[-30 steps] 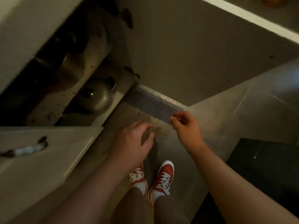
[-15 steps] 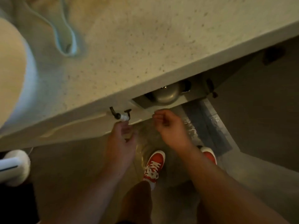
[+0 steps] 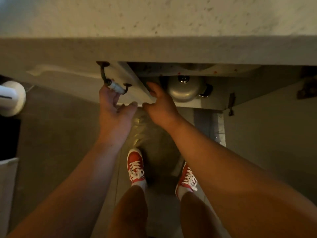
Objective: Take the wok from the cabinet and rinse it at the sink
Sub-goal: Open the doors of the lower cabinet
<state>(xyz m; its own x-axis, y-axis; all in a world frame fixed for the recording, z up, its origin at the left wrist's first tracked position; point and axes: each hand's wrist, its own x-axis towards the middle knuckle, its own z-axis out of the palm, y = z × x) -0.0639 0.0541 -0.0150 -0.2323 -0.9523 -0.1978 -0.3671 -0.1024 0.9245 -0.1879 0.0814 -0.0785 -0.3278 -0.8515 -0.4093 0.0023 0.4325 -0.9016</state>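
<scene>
I look straight down past the counter edge into the open cabinet (image 3: 217, 103). On its lower shelf stands a grey metal pot (image 3: 186, 91) with a knobbed lid and a dark side handle. On the upper shelf a curved metal rim (image 3: 194, 66) shows, mostly hidden by the counter; I cannot tell whether it is the wok. My left hand (image 3: 114, 114) has its fingers spread, fingertips touching the white handle (image 3: 116, 88) of the left cabinet door (image 3: 135, 79). My right hand (image 3: 160, 104) rests against that door's inner edge, just left of the pot, holding nothing.
The speckled countertop (image 3: 154, 18) overhangs the cabinet. The right cabinet door (image 3: 267, 127) stands open with dark hinges. A white rounded object (image 3: 12, 98) sits at the far left above a dark box (image 3: 8, 138). My red shoes (image 3: 136, 167) stand on the tiled floor.
The view has swung from the cabinet's inside to straight down over the counter edge. My left hand rose to the door handle and my right hand moved up to the door's edge.
</scene>
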